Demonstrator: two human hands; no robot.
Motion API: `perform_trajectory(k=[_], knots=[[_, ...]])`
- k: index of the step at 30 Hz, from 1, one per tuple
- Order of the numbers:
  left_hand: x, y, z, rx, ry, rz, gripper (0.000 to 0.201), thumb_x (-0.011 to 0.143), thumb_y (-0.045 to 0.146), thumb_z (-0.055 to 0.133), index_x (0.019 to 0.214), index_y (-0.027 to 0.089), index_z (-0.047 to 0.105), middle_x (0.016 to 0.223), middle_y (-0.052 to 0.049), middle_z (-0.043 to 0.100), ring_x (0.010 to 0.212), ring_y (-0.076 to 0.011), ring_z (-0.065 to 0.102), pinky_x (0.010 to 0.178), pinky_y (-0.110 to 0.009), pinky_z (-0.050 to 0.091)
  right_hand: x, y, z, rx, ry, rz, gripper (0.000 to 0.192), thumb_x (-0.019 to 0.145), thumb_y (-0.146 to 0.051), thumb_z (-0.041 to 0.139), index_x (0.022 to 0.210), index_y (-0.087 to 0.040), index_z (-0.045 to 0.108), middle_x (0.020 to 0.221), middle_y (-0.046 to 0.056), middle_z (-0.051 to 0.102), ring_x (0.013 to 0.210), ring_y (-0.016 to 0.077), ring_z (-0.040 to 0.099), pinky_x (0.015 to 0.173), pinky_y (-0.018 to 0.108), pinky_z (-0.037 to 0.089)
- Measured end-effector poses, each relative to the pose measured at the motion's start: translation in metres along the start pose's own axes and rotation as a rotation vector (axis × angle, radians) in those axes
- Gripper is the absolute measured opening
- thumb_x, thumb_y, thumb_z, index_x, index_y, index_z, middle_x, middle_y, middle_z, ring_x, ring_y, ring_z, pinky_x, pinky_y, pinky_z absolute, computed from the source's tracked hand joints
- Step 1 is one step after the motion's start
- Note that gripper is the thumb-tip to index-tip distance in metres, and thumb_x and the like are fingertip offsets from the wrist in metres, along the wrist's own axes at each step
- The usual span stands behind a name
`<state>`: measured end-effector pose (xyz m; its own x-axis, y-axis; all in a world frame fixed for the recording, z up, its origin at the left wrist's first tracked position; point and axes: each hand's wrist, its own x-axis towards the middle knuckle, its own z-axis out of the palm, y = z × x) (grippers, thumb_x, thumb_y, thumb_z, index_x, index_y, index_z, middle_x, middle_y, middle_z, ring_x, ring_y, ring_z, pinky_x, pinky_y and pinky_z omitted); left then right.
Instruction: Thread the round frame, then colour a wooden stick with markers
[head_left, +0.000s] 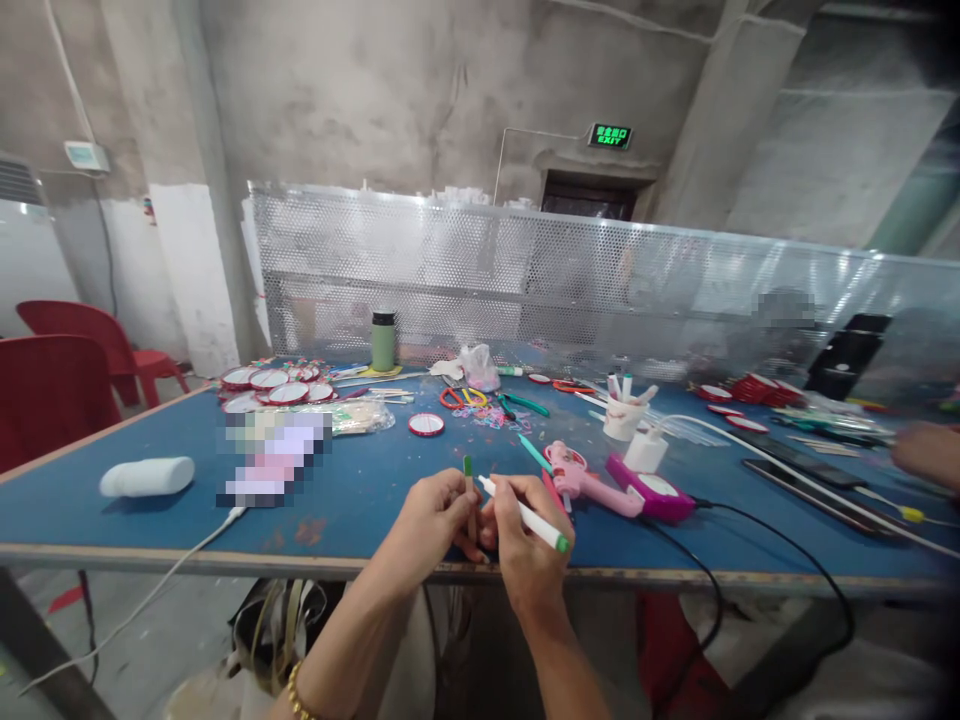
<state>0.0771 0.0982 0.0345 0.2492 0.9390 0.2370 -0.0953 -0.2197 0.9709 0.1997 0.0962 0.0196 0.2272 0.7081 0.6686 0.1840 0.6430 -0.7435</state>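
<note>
Near the table's front edge, my left hand is closed around a thin wooden stick that stands upright with a green-coloured top end. My right hand grips a white marker pen with a green end cap. The pen's tip points left, close to the stick; whether they touch I cannot tell. Just right of my hands lies a pink glue gun with a teal pen-like tool beside it. A round red-rimmed disc lies beyond my left hand.
On the blue table stand a green bottle and a cup of markers. A white bottle lies left, near a cabled phone. Pliers and stacked discs lie farther back. Another person's hand is at right.
</note>
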Motion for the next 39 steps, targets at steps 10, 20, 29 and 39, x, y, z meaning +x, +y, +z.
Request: perform_trajectory(k=[10,20,29,39], knots=[[-0.002,0.006,0.004,-0.026,-0.011,0.006,0.026,0.081,0.040,0.062,0.072,0.018,0.051,0.058,0.002,0.062,0.047,-0.0116,0.060,0.047,-0.022,0.053,-0.001,0.005,-0.001,-0.075,0.056,-0.138,0.017,0.094,-0.028,0.055,0.099,-0.019,0.068,0.077,0.002,0.068,0.060,0.0138,0.064,0.056,0.024,0.053],[0.000,0.005,0.001,-0.036,0.028,-0.037,0.035,0.073,0.047,0.069,0.068,0.015,0.056,0.054,0.003,0.057,0.046,-0.0098,0.057,0.047,-0.022,0.053,-0.012,-0.011,-0.005,-0.126,-0.032,-0.296,0.020,0.097,-0.020,0.052,0.086,-0.019,0.068,0.068,0.000,0.061,0.058,0.0122,0.060,0.056,0.022,0.049],[-0.002,0.006,0.003,-0.027,0.078,-0.090,0.035,0.079,0.047,0.061,0.091,0.015,0.056,0.068,-0.004,0.069,0.059,-0.0186,0.071,0.041,-0.021,0.052,0.009,-0.064,-0.099,-0.425,-0.278,-0.294,0.015,0.091,-0.026,0.062,0.103,-0.026,0.070,0.086,0.002,0.074,0.070,0.0172,0.070,0.066,0.025,0.057],[0.002,0.004,0.004,-0.019,0.092,-0.105,0.025,0.083,0.039,0.058,0.080,0.014,0.054,0.062,-0.003,0.067,0.048,-0.0134,0.067,0.041,-0.019,0.051,0.078,-0.104,-0.124,-0.593,-0.572,-0.208,0.035,0.097,-0.038,0.048,0.125,-0.032,0.067,0.119,0.006,0.071,0.110,0.0247,0.068,0.090,0.038,0.056]])
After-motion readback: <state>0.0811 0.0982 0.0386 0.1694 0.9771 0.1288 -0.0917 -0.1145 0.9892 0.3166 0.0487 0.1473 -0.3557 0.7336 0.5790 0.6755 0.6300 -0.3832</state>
